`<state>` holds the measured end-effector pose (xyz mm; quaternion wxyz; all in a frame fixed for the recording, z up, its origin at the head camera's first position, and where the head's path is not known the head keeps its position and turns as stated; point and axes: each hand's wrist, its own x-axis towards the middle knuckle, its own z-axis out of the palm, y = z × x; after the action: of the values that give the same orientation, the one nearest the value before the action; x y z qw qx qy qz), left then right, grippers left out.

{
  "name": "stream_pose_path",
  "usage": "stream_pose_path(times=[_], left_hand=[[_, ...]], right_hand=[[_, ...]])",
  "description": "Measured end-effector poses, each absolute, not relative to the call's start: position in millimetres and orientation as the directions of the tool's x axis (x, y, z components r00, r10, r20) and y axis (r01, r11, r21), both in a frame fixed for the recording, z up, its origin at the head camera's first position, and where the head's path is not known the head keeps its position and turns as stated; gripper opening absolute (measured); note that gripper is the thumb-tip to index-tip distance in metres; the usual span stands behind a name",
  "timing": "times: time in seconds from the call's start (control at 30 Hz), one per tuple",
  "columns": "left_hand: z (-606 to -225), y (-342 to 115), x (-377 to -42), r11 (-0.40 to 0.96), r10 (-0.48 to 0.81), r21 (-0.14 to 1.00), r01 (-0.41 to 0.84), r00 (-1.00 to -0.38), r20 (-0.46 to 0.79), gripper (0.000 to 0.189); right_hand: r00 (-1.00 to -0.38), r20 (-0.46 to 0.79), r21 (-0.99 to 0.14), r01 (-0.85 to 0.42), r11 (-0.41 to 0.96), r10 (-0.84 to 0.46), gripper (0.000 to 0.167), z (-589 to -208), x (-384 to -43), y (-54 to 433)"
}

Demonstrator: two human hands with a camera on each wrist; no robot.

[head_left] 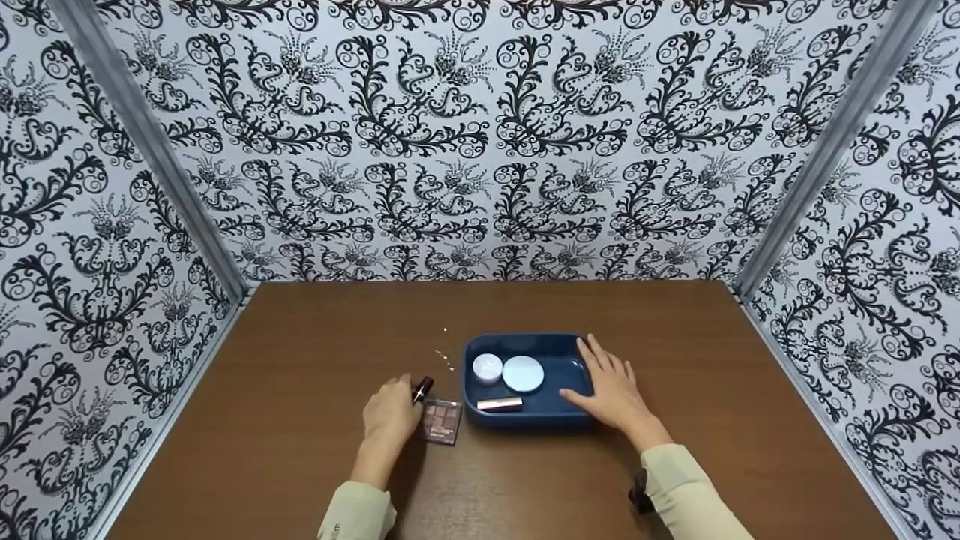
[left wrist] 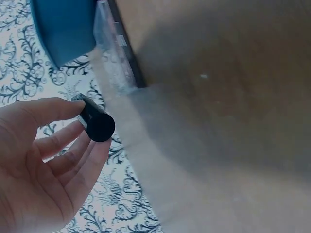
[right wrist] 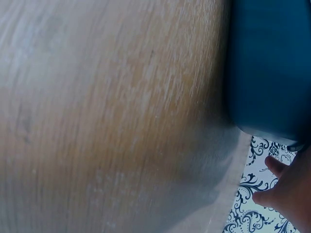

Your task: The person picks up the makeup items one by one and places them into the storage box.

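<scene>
My left hand [head_left: 391,411] pinches a small black cosmetic tube [left wrist: 97,121] between thumb and fingertips. In the head view this tube, with a silvery band, is beside the top left corner of an eyeshadow palette [head_left: 442,422] on the table. My right hand [head_left: 616,391] is at the right end of a blue tray [head_left: 540,421], its fingers spread along the rim and the thumb reaching over the inside. Within the tray are a white round jar [head_left: 487,367], a flat pale round case [head_left: 523,374] and a shiny pinkish tube [head_left: 499,405] lying near the front wall.
Several tiny pale bits [head_left: 444,356] lie on the brown table [head_left: 337,330] left of the tray. Patterned panels [head_left: 480,150] enclose the table at the back and both sides, with grey posts [head_left: 150,142] at the corners.
</scene>
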<state>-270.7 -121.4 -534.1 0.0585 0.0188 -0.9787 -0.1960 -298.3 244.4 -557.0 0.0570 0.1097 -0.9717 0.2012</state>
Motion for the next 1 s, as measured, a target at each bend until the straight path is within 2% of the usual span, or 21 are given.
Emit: stream_pose_path(times=[0.73,1.0], left_hand=[[-501,-75,-264,0.876,0.121,0.419,0.238,-0.95,0.288,0.027],[-495,-60,-262,0.881,0.199,0.36,0.307,-0.93,0.308,0.023]], right_hand=[[-0.971,0.149,-0.394,-0.233,0.889,-0.189,0.096,-559,-297,244],[-0.97,0.155,-0.397,-0.237,0.887,-0.189,0.096,-557,-298,244]])
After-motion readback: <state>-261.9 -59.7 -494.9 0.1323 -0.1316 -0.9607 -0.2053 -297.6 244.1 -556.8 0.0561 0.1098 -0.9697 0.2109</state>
